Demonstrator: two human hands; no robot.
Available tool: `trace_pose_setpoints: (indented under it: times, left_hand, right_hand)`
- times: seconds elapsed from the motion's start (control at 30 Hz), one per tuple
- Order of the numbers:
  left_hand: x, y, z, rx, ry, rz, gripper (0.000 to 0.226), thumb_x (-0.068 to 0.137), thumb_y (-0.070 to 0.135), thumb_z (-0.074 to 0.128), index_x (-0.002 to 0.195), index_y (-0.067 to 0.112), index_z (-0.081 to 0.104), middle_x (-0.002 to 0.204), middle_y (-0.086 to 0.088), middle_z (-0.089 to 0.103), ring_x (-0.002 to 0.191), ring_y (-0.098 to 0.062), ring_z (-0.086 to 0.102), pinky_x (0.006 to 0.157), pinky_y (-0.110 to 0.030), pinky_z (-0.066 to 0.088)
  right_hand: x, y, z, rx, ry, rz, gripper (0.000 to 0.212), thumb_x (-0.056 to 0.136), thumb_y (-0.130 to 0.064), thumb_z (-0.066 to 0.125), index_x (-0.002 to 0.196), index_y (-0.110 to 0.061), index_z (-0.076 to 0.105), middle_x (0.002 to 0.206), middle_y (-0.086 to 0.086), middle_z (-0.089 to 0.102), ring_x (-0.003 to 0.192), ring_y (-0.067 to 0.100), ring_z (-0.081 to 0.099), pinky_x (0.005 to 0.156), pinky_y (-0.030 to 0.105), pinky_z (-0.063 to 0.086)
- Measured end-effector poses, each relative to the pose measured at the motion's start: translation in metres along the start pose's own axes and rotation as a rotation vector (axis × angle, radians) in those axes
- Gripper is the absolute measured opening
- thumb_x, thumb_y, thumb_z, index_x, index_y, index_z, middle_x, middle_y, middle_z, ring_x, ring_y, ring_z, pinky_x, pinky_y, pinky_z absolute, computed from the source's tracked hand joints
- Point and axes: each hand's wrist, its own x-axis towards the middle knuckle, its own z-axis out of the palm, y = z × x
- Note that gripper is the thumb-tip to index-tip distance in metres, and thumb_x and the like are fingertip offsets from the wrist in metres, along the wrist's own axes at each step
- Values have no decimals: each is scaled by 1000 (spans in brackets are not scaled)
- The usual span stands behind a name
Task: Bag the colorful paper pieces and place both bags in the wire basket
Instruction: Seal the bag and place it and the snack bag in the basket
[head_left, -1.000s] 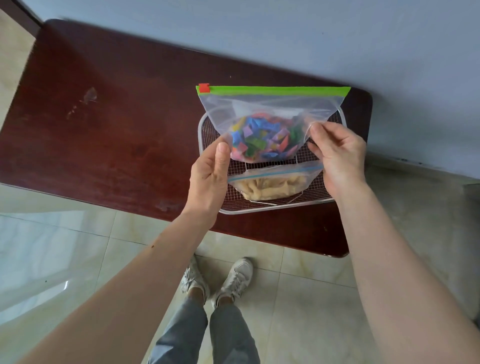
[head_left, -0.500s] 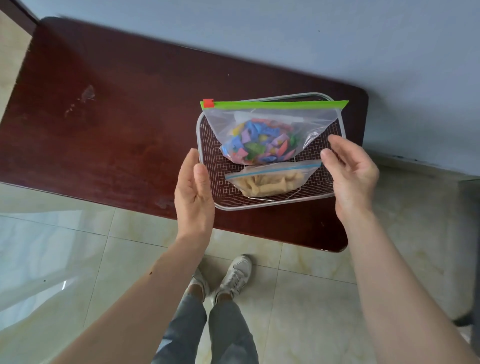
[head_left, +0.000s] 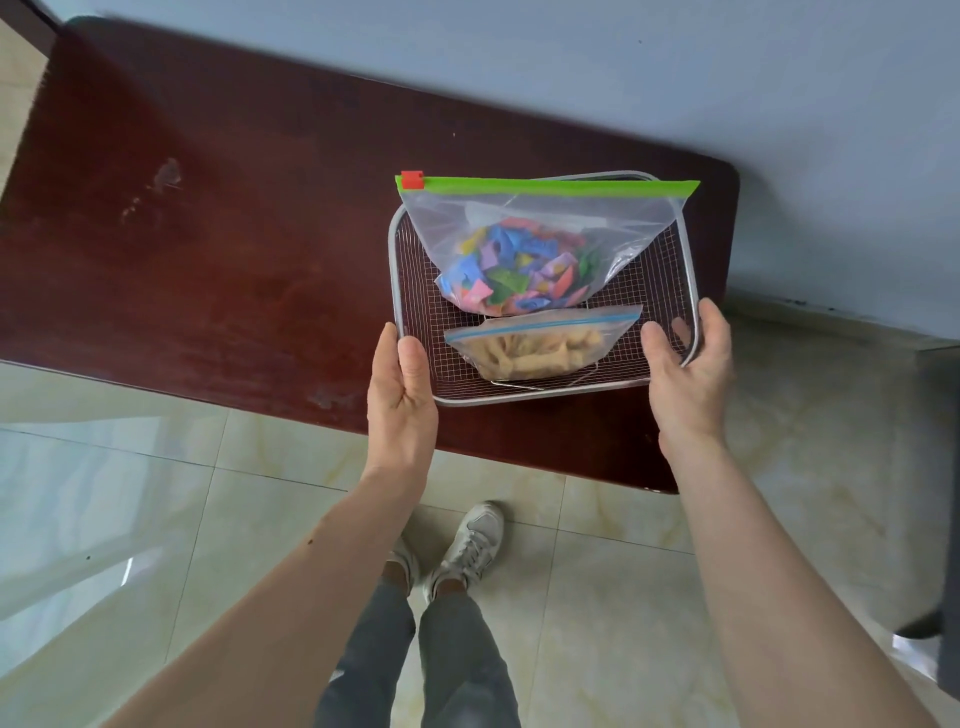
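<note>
Head view, both bags in the basket (head_left: 688, 270). The large bag (head_left: 540, 218), sealed by a green strip with a red slider (head_left: 412, 179) at its upper-left end, leans on the basket's far rim, so its load of paper pieces (head_left: 519, 273) has slumped to the bottom corner at centre frame. The small bag (head_left: 540, 345), closed by a blue strip and holding pale tan pieces, lies flat on the mesh just below it, the two bags touching or nearly so. My left hand (head_left: 402, 395) rests at the basket's lower-left corner, thumb on the rim; my right hand (head_left: 685, 369) cups the lower-right corner, fingers curled over the rim. Both hands are loosely spread, pinching nothing; I cannot tell whether they bear the basket's weight. I judge this two-sided hold suits steadying or squaring the basket, the bagging and placing appearing done.

The basket sits at the right end of a dark red-brown counter (head_left: 234, 260), glossy and scuffed in places, set against a pale blue-grey wall (head_left: 675, 78) along the top of the frame. Cream floor tiles (head_left: 597, 597) fill the lower frame, where my grey trousers and pale shoes (head_left: 467, 551) show.
</note>
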Motion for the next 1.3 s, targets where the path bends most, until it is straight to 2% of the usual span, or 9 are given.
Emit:
trace_pose_setpoints:
  times: [0.23,0.43,0.53,0.6,0.7,0.8,0.93,1.2,1.3]
  left_hand:
    - [29,5,-17,25,85,37,78,88,63,38,148,14,36,148,-11,48,138,-22,45,114,-47,38]
    - [43,9,-21,-115,109,-51,61,99,28,52,152,11,25,153,-3,41,137,-13,45,116,-34,35]
    - [39,5,-17,-258,160,-196,64,92,13,63,147,3,32,119,2,63,106,-9,60,105,-29,42]
    - [34,0,-12,-333,159,-254,50,90,6,65,135,-1,46,105,-1,61,94,-12,59,97,-31,46]
    - [25,0,-4,-448,195,-345,43,90,2,64,131,4,50,126,-6,57,107,-14,60,92,-30,54]
    - [28,3,-1,-489,233,-343,41,90,-3,62,128,8,51,123,-5,57,98,-10,62,79,-23,58]
    - [36,11,-5,-497,238,-339,38,90,-5,61,123,11,53,101,5,59,84,-5,62,69,-18,58]
    - [60,23,-31,-493,228,-333,26,90,-7,60,94,18,55,94,5,58,82,-5,61,71,-22,57]
    - [78,29,-45,-493,202,-326,33,90,-7,61,115,13,53,100,4,57,87,-7,61,73,-22,57]
  right_hand:
    - [-8,-1,18,-17,-8,-33,65,87,-15,69,144,-14,38,144,6,46,120,2,53,105,35,49]
    - [-16,0,33,70,-28,4,65,88,-9,68,144,-19,36,138,2,49,122,8,55,98,22,49]
    - [-25,4,41,125,12,104,66,86,-15,70,142,-18,36,134,6,54,117,12,60,86,15,50]
    - [-32,7,48,148,45,177,61,85,-22,72,136,-18,40,130,6,58,110,11,64,89,23,52]
    - [-37,5,54,215,89,311,47,87,-26,70,126,-19,45,121,7,63,94,12,66,79,33,58]
    - [-41,1,58,388,83,429,36,94,-16,61,125,-15,44,112,12,63,87,19,68,64,29,57]
    - [-45,-4,63,454,71,450,33,95,-8,57,125,-13,43,111,17,61,84,27,70,66,30,57]
    - [-51,-20,94,490,58,452,31,94,-5,58,119,-15,44,111,16,62,94,33,70,71,29,58]
    - [-55,-30,113,513,76,451,32,95,-4,57,122,-14,43,108,11,61,79,26,70,70,28,58]
